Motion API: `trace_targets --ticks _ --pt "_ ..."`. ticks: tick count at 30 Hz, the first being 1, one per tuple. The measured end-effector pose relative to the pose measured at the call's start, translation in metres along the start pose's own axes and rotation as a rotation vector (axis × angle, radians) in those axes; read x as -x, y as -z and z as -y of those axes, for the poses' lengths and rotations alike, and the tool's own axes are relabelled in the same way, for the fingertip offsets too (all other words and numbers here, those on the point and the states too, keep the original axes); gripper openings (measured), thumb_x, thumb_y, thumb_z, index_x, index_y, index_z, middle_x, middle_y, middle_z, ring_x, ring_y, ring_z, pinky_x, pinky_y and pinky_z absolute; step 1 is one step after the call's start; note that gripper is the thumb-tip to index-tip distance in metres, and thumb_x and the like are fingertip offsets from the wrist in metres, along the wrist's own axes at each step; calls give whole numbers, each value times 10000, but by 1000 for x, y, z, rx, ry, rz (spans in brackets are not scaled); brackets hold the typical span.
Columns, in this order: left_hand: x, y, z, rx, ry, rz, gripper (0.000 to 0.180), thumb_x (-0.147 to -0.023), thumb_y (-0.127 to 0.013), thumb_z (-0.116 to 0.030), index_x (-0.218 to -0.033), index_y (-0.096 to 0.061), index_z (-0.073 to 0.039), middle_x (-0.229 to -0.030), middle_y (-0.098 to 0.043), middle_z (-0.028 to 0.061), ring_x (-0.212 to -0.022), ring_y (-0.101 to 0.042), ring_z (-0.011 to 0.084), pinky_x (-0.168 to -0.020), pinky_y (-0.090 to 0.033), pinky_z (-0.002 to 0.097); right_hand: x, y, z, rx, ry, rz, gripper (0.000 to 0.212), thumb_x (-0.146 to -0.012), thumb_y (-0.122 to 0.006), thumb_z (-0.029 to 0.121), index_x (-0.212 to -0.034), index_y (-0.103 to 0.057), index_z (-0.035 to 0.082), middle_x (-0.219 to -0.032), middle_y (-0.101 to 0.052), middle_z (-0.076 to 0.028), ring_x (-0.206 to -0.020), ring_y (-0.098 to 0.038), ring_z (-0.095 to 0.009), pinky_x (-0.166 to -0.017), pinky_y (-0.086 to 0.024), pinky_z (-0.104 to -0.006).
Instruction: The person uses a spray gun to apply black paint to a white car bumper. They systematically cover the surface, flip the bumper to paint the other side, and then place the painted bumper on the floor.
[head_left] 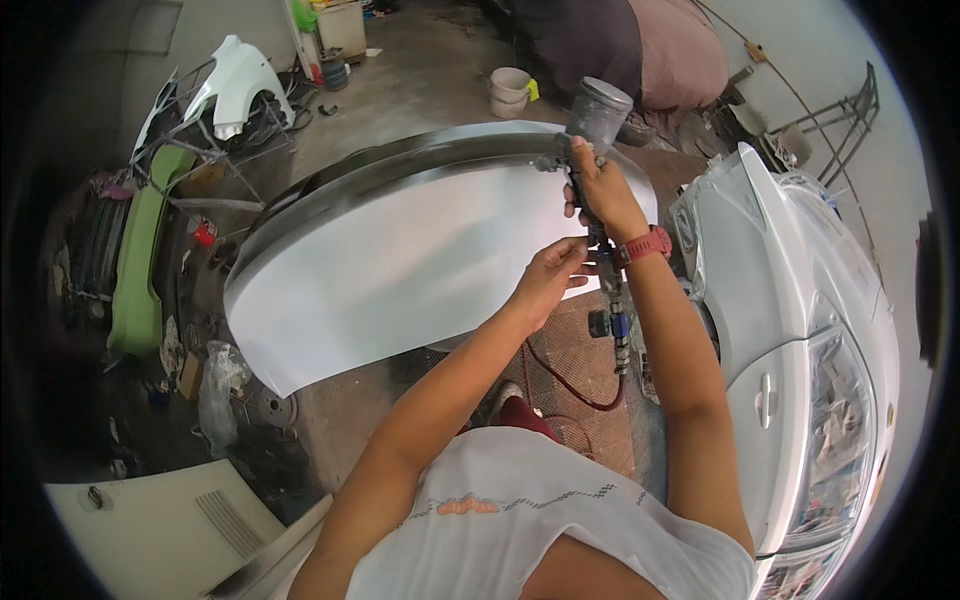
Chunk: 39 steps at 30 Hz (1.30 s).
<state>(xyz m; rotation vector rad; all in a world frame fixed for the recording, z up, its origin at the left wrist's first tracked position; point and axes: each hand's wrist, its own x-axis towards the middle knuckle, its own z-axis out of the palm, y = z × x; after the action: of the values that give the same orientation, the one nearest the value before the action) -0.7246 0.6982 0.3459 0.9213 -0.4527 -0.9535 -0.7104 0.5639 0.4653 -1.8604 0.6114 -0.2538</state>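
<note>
green bumper [140,270]: far left, standing on end against clutter, well apart from the hands.
white fender [235,85]: upper left, resting on a metal rack [190,140].
red can [205,233]: small, on the floor between the rack and the panel.
white panel [400,270]: big curved car body panel, centre, glossy white, dark reflection along its upper edge; it sits under both hands.
left hand [550,280]: over the panel's right part, fingers loosely curled, fingertips touching the lower stem of the spray gun just below the right hand; not a full grip, more of a pinch at the fitting.
bucket [510,90]: pale, on the floor behind the panel, near the top.
spray gun [590,150]: held upright above the panel's right edge, grey cup [598,105] on top, stem running down to a blue fitting [618,325].
right hand [600,190]: wrapped tight around the gun's handle, red watch [648,245] on the wrist.
air hose [570,385]: dark red, hanging from the fitting, looping down near the person's body.
white car [800,330]: right side, door handle and masked window visible, just beside the right forearm.
</note>
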Motion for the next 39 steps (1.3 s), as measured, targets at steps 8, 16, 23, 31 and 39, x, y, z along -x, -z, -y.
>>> trace_targets --ticks 8,16,23,31,39 --pt "111 115 -43 184 -188 -193 197 -1091 -644 -257 -1186 -684 -89 -1124 -719 9 -1037 -661 111 -936 -516 305 50 -184 75 81 92 243 628 -1078 -473 627 -1008 -629 23 -677 -622 -43 -537 -655 -143 -433 -463 -273" --pt "224 205 -70 202 -360 -376 192 -1089 -652 -274 -1153 -694 -99 -1117 -708 -16 -1037 -634 81 -949 -517 319 92 -333 110 111 184 468 654 -1071 -491 620 -1010 -628 -17 -653 -620 -76 -526 -660 -172 -430 -496 -308" --pt "303 254 -76 222 -507 -538 221 -1083 -649 -256 -1239 -661 -100 -1190 -691 -21 -1108 -633 87 -997 -509 329 128 -433 120 109 241 596 724 -1056 -524 621 -1144 -673 -82 -666 -667 -110 -531 -680 -211 -483 -548 -364" --pt "335 254 -53 254 -465 -641 193 -1070 -680 -268 -1189 -669 -116 -1149 -690 -43 -1086 -624 81 -987 -481 324 142 -449 103 29 135 822 685 -1065 -512 605 -1114 -645 -65 -731 -673 -109 -541 -685 -209 -457 -530 -330" --pt "235 178 -38 163 -251 -418 294 -1102 -626 -292 -1320 -622 -94 -1256 -674 -3 -1102 -637 98 -977 -520 307 105 -314 64 118 166 428 710 -1061 -538 615 -1156 -636 -82 -642 -611 -83 -519 -656 -190 -495 -526 -330"
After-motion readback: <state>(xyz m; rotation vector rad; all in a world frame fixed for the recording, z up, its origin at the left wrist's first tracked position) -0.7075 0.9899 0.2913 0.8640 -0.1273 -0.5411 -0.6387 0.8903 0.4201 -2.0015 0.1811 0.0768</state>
